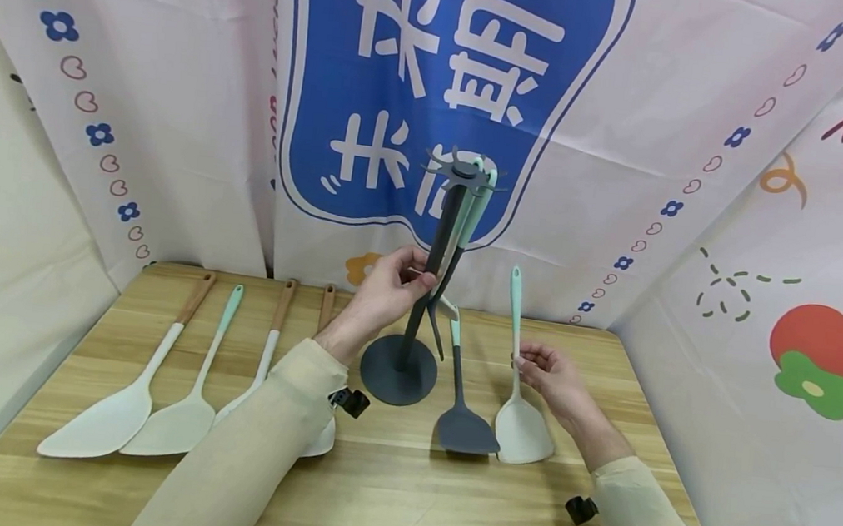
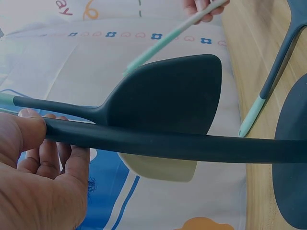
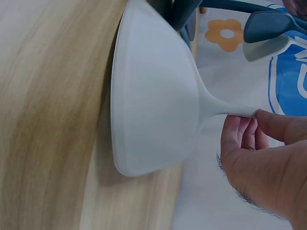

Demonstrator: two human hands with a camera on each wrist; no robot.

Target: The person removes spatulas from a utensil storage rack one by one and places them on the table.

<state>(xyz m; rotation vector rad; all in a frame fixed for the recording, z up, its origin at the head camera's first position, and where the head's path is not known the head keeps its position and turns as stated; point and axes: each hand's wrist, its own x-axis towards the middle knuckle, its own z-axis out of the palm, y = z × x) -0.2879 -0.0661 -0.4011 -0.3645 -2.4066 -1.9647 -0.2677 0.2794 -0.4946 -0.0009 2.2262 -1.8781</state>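
My left hand (image 1: 387, 292) grips the upright pole of a dark utensil stand (image 1: 398, 378) with a round base and a hooked top. Two utensils with mint handle ends hang from its hooks: a dark spatula (image 2: 163, 91) and a cream-coloured one (image 2: 165, 168) behind the pole. My right hand (image 1: 550, 376) pinches the shaft of a white spatula (image 3: 156, 96) with a mint handle. Its handle points up and away, and its blade is low at the tabletop; whether they touch, I cannot tell. Left of that blade lies a dark spatula (image 1: 465, 430) with a mint handle end.
On the left of the wooden table (image 1: 400, 512) lie a white wooden-handled turner (image 1: 106, 423), a pale mint-handled spatula (image 1: 177, 425) and more white utensils with wooden handles (image 1: 284, 305), partly hidden by my left sleeve. A printed cloth (image 1: 209, 111) hangs behind the table.
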